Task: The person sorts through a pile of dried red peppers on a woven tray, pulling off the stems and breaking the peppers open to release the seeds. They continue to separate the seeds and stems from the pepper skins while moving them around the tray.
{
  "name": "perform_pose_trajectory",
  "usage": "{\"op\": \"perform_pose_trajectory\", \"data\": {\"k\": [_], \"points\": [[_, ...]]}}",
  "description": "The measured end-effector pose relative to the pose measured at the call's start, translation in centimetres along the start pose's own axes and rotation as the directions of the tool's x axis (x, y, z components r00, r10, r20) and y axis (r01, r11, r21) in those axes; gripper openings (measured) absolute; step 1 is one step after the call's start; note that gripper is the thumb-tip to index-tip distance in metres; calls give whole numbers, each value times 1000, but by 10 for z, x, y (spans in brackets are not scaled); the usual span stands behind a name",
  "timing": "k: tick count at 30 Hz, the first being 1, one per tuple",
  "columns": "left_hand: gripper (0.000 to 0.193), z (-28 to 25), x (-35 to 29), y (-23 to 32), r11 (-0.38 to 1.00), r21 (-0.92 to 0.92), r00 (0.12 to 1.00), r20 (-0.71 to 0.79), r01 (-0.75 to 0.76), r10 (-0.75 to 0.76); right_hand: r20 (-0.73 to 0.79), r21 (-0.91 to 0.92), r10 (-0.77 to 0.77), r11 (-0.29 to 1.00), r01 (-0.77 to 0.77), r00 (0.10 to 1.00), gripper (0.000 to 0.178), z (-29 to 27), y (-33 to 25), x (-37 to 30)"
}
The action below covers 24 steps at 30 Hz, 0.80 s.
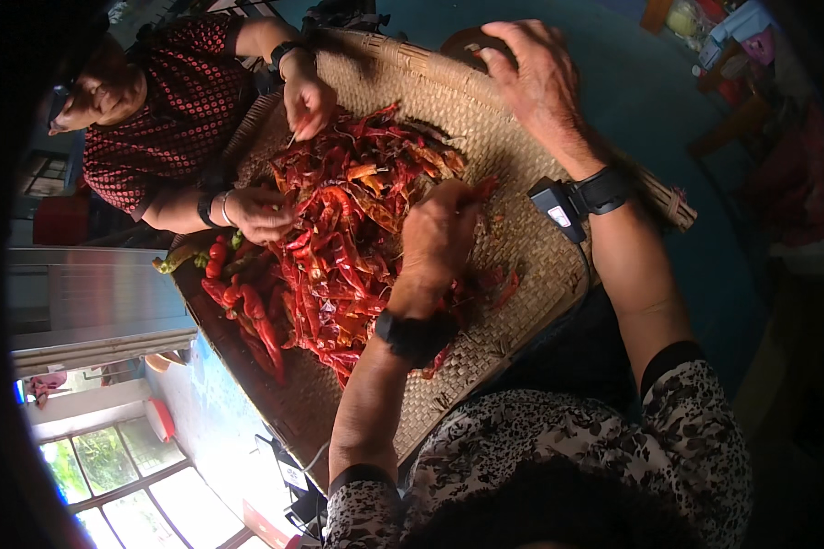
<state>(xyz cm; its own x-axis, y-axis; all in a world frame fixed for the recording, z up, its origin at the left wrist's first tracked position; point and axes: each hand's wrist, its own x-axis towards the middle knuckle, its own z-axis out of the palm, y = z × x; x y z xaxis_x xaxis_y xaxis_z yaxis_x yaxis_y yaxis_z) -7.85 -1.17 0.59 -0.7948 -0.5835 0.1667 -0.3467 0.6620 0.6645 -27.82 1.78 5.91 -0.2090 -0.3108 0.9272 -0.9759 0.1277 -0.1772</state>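
A heap of dried red chillies [334, 247] lies on a large woven bamboo tray [513, 146]. My left hand [438, 233] is over the heap's right side, fingers curled, with a dried red chilli [485, 188] showing at its fingertips. Past the tray's far rim is my right hand [538, 87], raised, its thumb and forefinger apart and nothing visible between them. Across from me, a co-worker's hand [308, 102] pinches a small piece above the heap. The co-worker's other hand [256, 215] rests at the heap's left edge.
Plumper, glossy red chillies [247, 306] and a few greenish ones [178, 259] lie along the tray's left side. A round brown object [460, 44] stands beyond the far rim. A cable [588, 274] hangs from the device on my right wrist. Windows [142, 467] are at lower left.
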Motion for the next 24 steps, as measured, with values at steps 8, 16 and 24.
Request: {"op": "perform_pose_trajectory", "data": {"k": [8,16,24], "points": [[8,24,10,-1,993,117,1000,-17,18,-16,391,388,120,878,-281,913,8,15,-12,-24],[9,-18,-11,-15,693,-687,943,-32,220,-331,731,571,-91,624,-533,676,28,26,-23,-49],[8,-28,-28,0,565,-799,917,-43,207,-397,736,651,-268,534,-540,622,49,17,-57,-49]]}}
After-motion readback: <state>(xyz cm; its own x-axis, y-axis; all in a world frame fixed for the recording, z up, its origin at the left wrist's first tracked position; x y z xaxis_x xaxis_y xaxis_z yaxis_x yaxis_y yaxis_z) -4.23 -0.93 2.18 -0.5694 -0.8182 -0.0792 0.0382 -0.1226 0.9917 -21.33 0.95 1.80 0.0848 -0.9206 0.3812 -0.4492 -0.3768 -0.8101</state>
